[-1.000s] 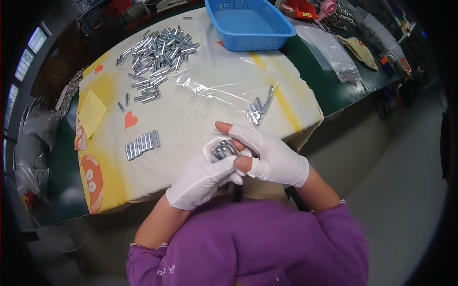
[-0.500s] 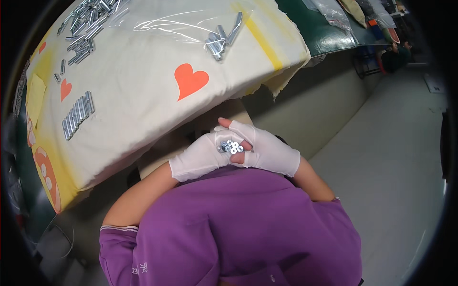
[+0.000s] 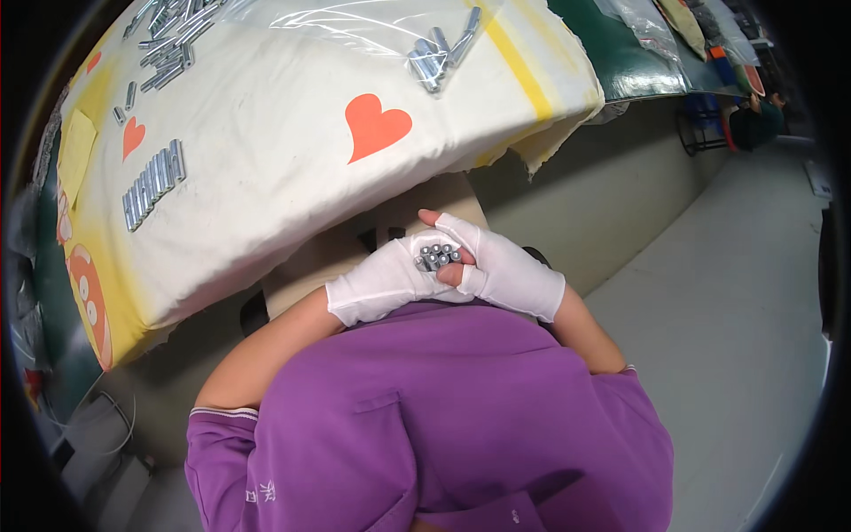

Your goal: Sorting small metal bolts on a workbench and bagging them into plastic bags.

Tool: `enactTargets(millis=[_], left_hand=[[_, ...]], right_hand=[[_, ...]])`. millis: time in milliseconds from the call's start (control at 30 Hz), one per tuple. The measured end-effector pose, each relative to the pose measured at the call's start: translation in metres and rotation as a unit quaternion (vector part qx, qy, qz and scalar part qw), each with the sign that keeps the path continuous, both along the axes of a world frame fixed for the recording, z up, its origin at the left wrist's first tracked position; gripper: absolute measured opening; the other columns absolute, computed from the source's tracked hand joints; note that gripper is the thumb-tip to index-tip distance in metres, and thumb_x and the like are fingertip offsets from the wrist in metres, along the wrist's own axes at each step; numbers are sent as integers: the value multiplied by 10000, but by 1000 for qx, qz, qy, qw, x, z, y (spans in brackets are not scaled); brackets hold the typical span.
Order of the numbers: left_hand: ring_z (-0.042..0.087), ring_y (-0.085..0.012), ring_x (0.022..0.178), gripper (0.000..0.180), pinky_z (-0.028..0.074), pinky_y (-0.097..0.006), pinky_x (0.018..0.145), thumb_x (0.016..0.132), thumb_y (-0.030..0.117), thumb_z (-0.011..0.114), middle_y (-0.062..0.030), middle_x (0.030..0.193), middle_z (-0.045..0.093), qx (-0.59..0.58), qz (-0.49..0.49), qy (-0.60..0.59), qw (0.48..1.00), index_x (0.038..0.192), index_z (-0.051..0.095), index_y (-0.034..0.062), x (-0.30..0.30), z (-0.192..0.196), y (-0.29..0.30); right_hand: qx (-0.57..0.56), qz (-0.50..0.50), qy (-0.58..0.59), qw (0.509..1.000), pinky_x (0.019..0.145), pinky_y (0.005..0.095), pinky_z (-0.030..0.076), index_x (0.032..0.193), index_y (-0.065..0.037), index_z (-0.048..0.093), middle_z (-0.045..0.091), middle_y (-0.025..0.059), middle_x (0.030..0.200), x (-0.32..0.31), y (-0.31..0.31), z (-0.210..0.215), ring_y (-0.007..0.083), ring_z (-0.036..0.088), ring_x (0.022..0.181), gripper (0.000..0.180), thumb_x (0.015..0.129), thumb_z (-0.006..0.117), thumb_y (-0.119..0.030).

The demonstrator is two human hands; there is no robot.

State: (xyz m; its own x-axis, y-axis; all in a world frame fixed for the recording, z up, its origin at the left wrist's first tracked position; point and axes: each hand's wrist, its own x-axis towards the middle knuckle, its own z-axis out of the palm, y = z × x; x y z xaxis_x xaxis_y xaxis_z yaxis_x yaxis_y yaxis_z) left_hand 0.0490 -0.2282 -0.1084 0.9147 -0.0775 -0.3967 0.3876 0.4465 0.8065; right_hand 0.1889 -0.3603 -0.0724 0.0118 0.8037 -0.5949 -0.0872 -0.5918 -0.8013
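Observation:
A bundle of short silver metal cylinders (image 3: 438, 258) is gathered between my hands in front of my body, their round ends facing up. My left hand (image 3: 390, 277), in a white glove with bare fingertips, is curled around the bundle from the left. From the other side my right hand (image 3: 507, 266), gloved the same way, has its thumb and fingers against the cylinders. The lower part of the bundle is hidden in the gloves. On the cloth-covered table, a row of like cylinders (image 3: 152, 187) lies side by side at the left.
A loose pile of cylinders (image 3: 173, 40) lies at the table's far left. Several more rest by a clear plastic bag (image 3: 332, 16) farther right. The cloth (image 3: 266, 168) hangs over the near edge. Another person (image 3: 753, 122) is at the far right.
The table and its things have shifted up and slightly right in the picture. The bundle's ends look tilted differently between my hands, which still hold it together.

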Motion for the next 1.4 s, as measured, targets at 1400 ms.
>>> enactTargets(millis=[1400], left_hand=[[694, -268, 939, 231, 607, -363, 794, 934, 158, 683, -123, 1046, 617, -56, 198, -146, 968, 1076, 531, 58, -43, 112, 73]], right_hand=[[336, 174, -700, 605, 856, 411, 537, 1169, -153, 683, 695, 121, 1099, 60, 265, 132, 306, 669, 1059, 371, 846, 550, -30]])
